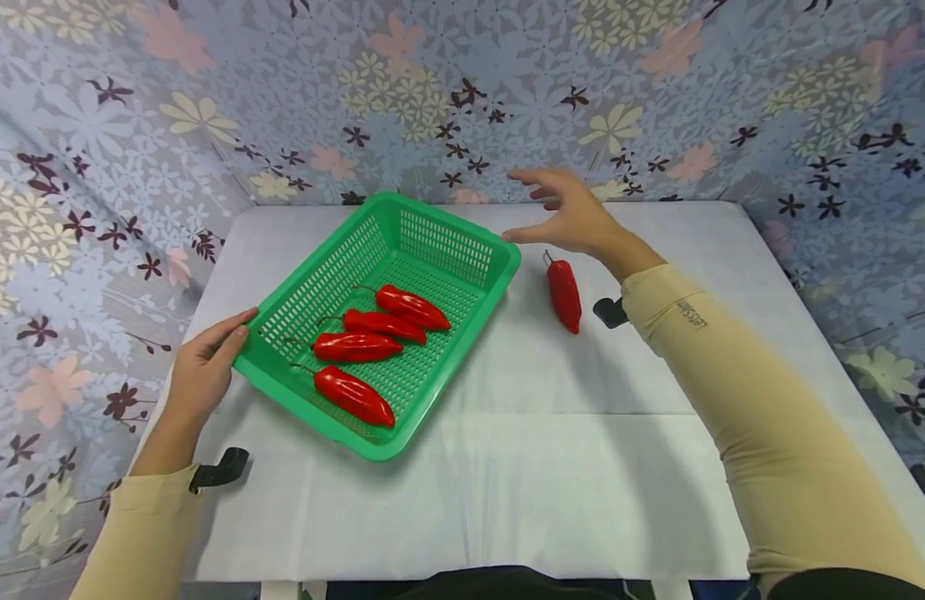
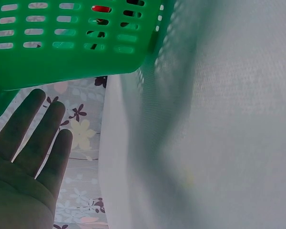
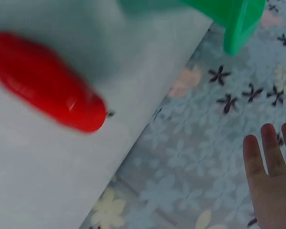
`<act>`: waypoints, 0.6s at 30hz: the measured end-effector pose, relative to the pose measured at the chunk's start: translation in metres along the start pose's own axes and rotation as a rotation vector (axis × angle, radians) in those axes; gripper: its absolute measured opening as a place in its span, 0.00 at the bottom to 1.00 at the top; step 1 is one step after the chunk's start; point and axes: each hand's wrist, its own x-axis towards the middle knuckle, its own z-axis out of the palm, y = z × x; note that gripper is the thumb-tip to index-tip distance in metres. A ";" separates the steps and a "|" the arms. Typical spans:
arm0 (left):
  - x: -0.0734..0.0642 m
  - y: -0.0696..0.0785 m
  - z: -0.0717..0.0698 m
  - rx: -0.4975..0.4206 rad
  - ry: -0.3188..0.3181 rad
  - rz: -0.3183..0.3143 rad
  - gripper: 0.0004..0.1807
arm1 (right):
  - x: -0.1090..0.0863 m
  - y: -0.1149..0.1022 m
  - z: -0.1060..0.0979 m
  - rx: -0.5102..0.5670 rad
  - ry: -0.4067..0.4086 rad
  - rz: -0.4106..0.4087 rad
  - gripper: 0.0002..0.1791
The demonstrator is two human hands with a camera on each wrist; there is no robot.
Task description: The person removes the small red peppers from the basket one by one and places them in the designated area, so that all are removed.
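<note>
A green plastic basket (image 1: 462, 350) with slotted walls sits at an angle over the left half of the table; several red chili peppers (image 1: 357, 347) lie inside it. At its left corner my left hand (image 1: 200, 375) pinches the rim between thumb and index finger. The left wrist view shows the other fingers (image 2: 38, 138) extended below the rim. My right hand (image 1: 563, 212) is spread by the basket's far right corner, thumb tip right at the rim. One more red chili pepper (image 1: 564, 296) lies on the cloth below the right hand, its stem pointing away from me.
A white cloth (image 1: 552, 483) with fold lines covers the table. Floral fabric (image 1: 462, 100) hangs behind the table and at both sides. Black camera mounts (image 1: 221, 468) stick out from both wrists.
</note>
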 end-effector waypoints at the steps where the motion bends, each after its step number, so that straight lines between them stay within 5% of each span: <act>1: 0.000 0.000 0.000 -0.004 0.000 0.007 0.20 | 0.003 -0.003 0.003 -0.006 -0.011 -0.013 0.47; 11: 0.003 -0.004 0.001 -0.044 0.000 0.057 0.19 | 0.021 -0.028 0.038 -0.016 -0.141 -0.136 0.50; 18: 0.004 -0.005 0.000 -0.023 0.000 0.035 0.19 | 0.032 -0.045 0.067 -0.013 -0.274 -0.187 0.55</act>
